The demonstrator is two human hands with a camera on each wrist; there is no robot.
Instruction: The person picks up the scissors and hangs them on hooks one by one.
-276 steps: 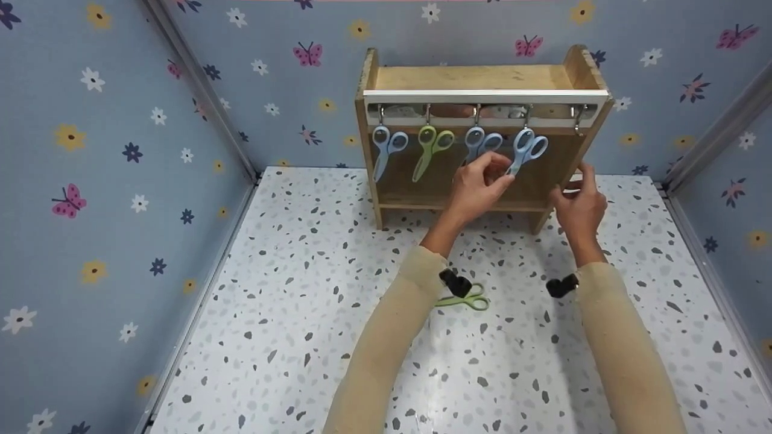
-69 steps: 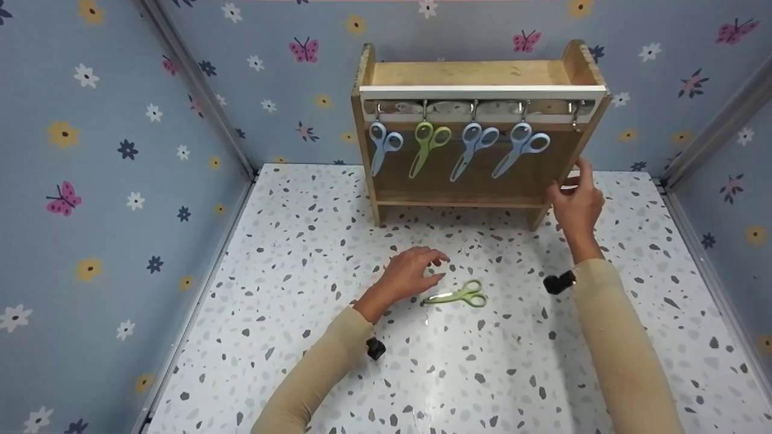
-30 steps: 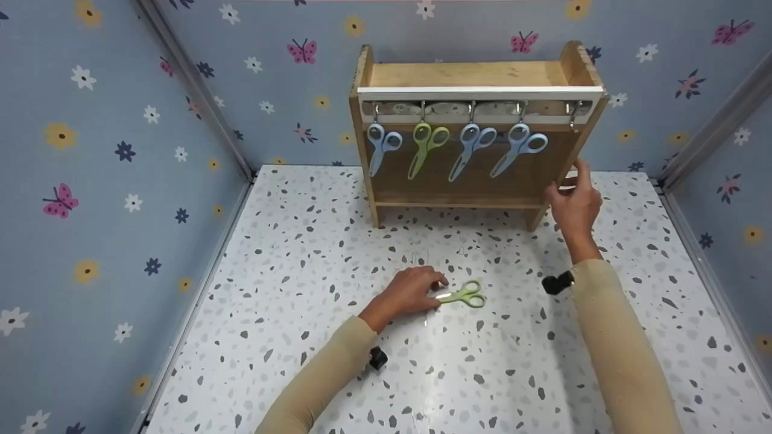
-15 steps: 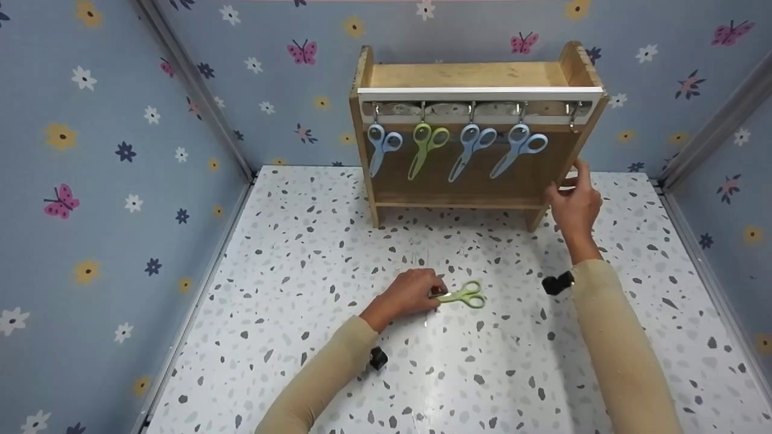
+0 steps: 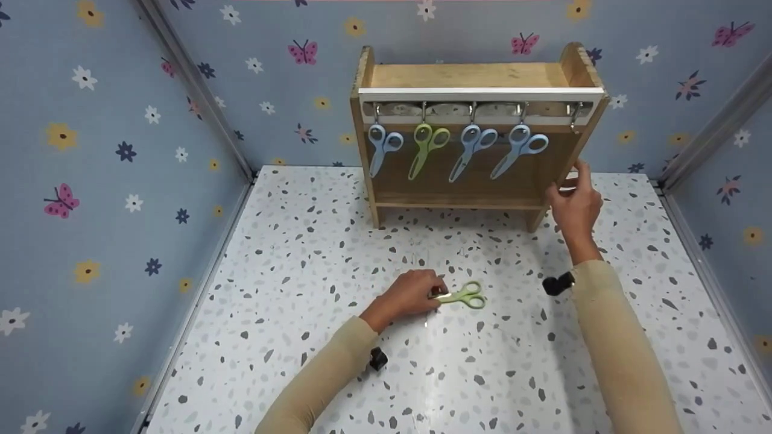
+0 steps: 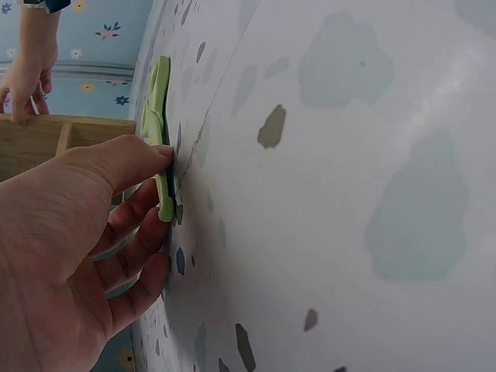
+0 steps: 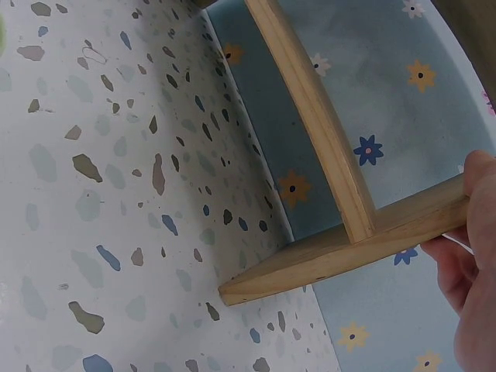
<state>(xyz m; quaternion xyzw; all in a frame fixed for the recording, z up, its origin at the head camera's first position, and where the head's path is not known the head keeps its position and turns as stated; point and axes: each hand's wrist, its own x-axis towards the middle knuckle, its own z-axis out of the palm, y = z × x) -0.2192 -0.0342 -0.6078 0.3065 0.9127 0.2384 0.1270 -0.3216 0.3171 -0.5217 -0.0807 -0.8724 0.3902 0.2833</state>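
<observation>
On the speckled tabletop, a pair of light green scissors (image 5: 465,295) lies with its handle loops pointing right. My left hand (image 5: 410,292) pinches its blade end between thumb and fingers; in the left wrist view the thumb presses on the green scissors (image 6: 160,93), flat along the table. A wooden rack (image 5: 470,75) stands at the back. My right hand (image 5: 576,208) grips the rack's right side panel, as the right wrist view also shows around the wooden panel (image 7: 418,221). From the rack's hooks hang blue scissors (image 5: 378,147), green scissors (image 5: 424,150) and two more blue pairs.
The rightmost hook (image 5: 575,117) on the rack's white rail (image 5: 482,94) bears no scissors. Flower-patterned walls (image 5: 120,241) enclose the speckled table (image 5: 289,289) on the left, back and right.
Earlier my left hand held the fourth hanging pair, the blue scissors. It let go, came down to the table and took the green scissors by the blades. My right hand stayed on the rack.
</observation>
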